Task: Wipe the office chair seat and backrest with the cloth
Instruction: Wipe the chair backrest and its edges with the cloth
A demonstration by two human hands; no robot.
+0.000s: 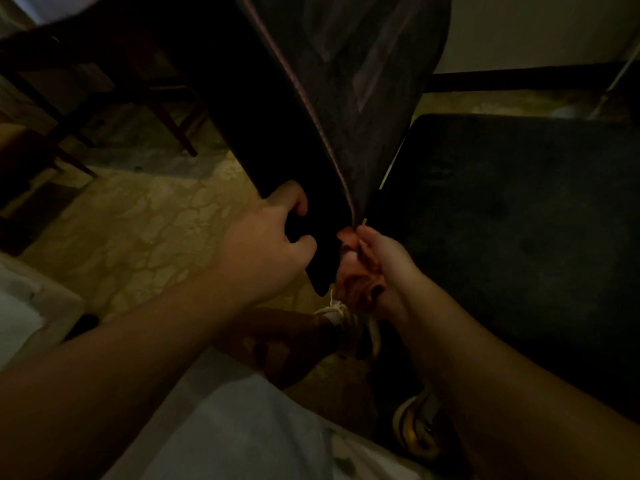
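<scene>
The office chair's dark backrest (pixel 311 98) rises through the middle of the view, with a pale seam running down its edge. Its dark seat (pixel 519 220) spreads out to the right. My left hand (pixel 270 244) grips the lower back edge of the backrest, fingers curled round it. My right hand (pixel 388 268) holds a bunched reddish-orange cloth (pixel 356 275) and presses it against the bottom of the backrest, where the seam ends beside the seat. The light is dim, so little surface detail shows.
Dark wooden furniture legs (pixel 156 109) stand at the upper left on a patterned tile floor (pixel 138 220). A pale piece of furniture (pixel 27 306) sits at the left edge. My shoes (pixel 412 424) are below the hands. A dark baseboard (pixel 519 77) runs behind the seat.
</scene>
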